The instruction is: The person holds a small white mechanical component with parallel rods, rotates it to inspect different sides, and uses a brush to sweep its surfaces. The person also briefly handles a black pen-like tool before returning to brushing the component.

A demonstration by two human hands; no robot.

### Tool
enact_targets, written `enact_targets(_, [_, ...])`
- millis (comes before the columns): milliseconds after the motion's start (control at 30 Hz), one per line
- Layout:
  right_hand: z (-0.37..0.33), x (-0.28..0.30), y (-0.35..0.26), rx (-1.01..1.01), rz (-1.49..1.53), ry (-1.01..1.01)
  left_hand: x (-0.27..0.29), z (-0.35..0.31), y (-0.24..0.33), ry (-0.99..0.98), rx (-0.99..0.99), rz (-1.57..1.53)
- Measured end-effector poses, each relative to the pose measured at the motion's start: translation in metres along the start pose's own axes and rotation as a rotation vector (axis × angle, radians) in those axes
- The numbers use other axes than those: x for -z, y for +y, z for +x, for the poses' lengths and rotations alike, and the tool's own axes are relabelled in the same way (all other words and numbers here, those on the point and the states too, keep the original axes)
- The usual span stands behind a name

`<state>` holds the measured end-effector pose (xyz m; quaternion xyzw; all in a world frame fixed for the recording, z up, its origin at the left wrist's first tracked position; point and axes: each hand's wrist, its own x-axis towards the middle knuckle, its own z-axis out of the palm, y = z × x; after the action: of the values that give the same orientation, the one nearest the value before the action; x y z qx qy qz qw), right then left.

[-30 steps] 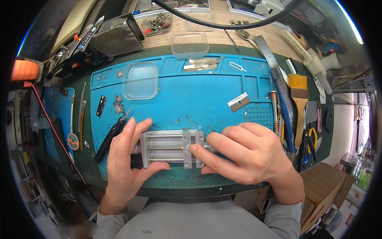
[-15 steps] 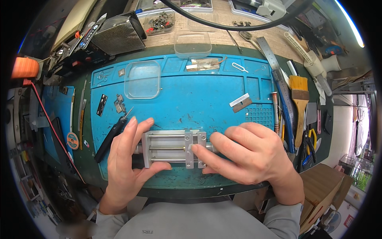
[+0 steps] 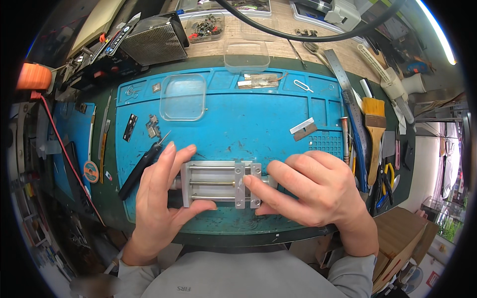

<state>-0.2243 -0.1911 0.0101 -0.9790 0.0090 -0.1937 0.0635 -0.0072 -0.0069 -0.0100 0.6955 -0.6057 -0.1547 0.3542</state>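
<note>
A small silver metal vise (image 3: 213, 175) with parallel rods and a sliding jaw lies crosswise over the front of the blue mat. My left hand (image 3: 161, 198) cups its left end, thumb along the front edge and fingers behind. At the right end, my right hand (image 3: 310, 186) is closed, its index fingertip pressed to the sliding jaw and the other fingers curled around the end by the round knob (image 3: 270, 182). The jaw sits close to the right end plate. Left of my left hand lies a black-handled screwdriver (image 3: 141, 166).
The blue mat (image 3: 248, 119) carries a clear plastic box (image 3: 183, 98), small metal parts (image 3: 153, 126), a blade (image 3: 304, 130) and a wire clip (image 3: 303, 85). To the right lie a brush (image 3: 374, 126), steel ruler (image 3: 340, 72) and pliers (image 3: 385, 184). A black cable (image 3: 308, 36) arcs overhead.
The whole view has shifted slightly, so the mat and tools appear a little further right. Both hands keep the same grip on the vise, and its jaw looks unmoved.
</note>
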Motion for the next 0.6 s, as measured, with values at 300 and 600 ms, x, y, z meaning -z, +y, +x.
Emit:
enact_targets(300, [0.000,-0.001,0.007,-0.045,0.115,-0.021,-0.002,0.000,0.000,0.025,-0.006,0.010])
enact_targets(600, [0.002,-0.007,0.009,-0.160,0.295,0.061,-0.001,-0.003,-0.001,0.051,0.041,-0.077])
